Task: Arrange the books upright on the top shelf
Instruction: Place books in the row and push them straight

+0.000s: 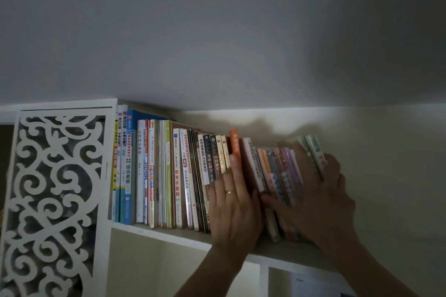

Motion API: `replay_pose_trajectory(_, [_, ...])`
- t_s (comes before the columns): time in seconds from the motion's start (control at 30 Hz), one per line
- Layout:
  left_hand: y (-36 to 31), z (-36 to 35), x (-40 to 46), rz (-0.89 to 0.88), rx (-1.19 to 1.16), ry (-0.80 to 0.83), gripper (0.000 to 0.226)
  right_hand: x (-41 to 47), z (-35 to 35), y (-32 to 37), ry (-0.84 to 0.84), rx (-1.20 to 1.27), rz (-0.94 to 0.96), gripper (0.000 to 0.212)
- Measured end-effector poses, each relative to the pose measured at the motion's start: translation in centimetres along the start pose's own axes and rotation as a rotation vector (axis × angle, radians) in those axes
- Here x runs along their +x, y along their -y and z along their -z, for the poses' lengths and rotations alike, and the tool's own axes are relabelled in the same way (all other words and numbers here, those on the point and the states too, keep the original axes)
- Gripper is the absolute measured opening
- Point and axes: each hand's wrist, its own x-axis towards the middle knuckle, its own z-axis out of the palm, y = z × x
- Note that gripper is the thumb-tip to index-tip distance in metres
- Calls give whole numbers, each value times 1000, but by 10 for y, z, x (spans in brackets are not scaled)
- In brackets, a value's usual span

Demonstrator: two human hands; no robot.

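Up on the top shelf [169,236], both hands lie flat on the books [277,171]: left hand [233,205] steadying, right hand [318,190] pushing leaning ones. Letting go might topple them.

Both arms reach up from below, forearms angling in from the lower right. The left hand [233,202] is flat, fingers straight and pointing up, a gold ring on one finger. The right hand [321,190] spreads wide beside it, fingers curled forward and gripping, thumb stretched out toward the left hand.
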Motion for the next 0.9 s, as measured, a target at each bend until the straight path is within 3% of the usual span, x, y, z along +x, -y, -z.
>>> replay_pose_trajectory(0.17, [16, 3, -2, -178, -20, -2, 82, -9, -2, -3, -18, 70, 1, 124])
replay_pose_trajectory(0.27, [21, -3, -1, -175, 6, 29, 87, -5, -8, 0, -4, 94, -72, 125])
replay_pose_trajectory(0.5, [26, -20, 6, -124, 44, 69, 81, -2, -18, 21, 54, 18, -132, 127])
replay_pose_trajectory(0.77, [48, 2, 9, -261, -108, 92, 62, -9, -21, 27, -7, -17, -108, 149])
replay_pose_trajectory(0.9, [62, 8, 12, -317, -17, 115, 65, -11, -24, 25, -25, -50, -97, 147])
